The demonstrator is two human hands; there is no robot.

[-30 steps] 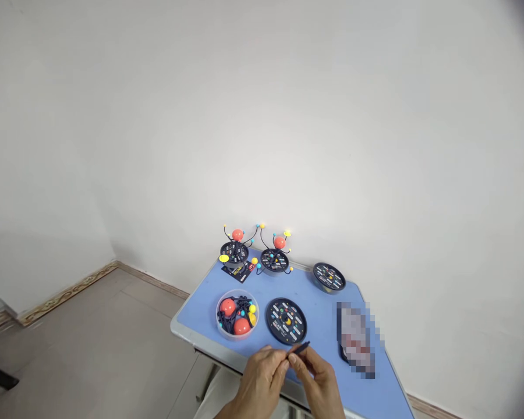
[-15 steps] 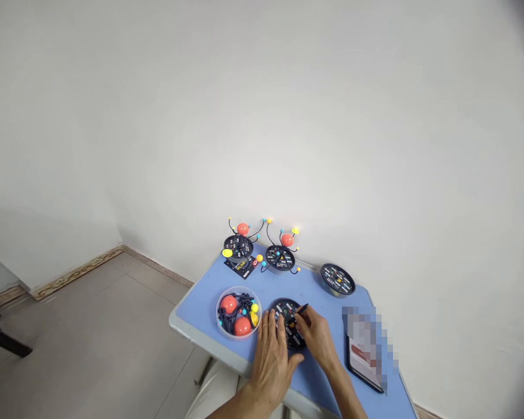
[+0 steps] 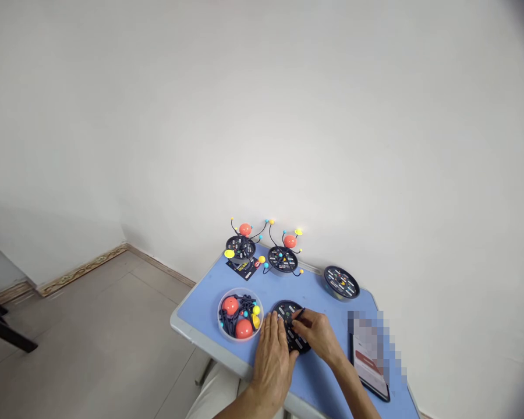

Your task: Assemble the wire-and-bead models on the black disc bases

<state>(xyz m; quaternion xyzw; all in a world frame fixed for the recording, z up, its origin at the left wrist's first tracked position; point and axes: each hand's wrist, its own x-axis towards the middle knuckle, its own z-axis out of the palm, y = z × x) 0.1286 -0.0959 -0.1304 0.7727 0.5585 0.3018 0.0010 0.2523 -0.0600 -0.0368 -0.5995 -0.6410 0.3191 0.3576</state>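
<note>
A round black disc-shaped base [image 3: 288, 309] with small printed labels lies near the table's front edge. My left hand [image 3: 271, 358] rests flat over its left side, fingers stretched out and thumb by the lower rim. Between the fingertips of my right hand [image 3: 318, 336] is a thin black rod [image 3: 301, 312], pinched over the middle of the disc. The fingers hide the rod's lower end, so I cannot tell if it is seated. Left of my left hand stands a clear round tub [image 3: 219, 319] holding red balls, black rods and small yellow and blue pieces.
Two assembled planet models, a left one [image 3: 245, 229] and a right one [image 3: 290, 241], stand at the back of the blue table [image 3: 201, 314]. A black card [image 3: 245, 271] lies by the left one. Another black-topped base [image 3: 341, 282] and a phone [image 3: 371, 372] are at the right.
My right hand has brought the black rod lower and more over the disc's centre. My left thumb has drawn in against the disc's rim. The whole view has shifted slightly.
</note>
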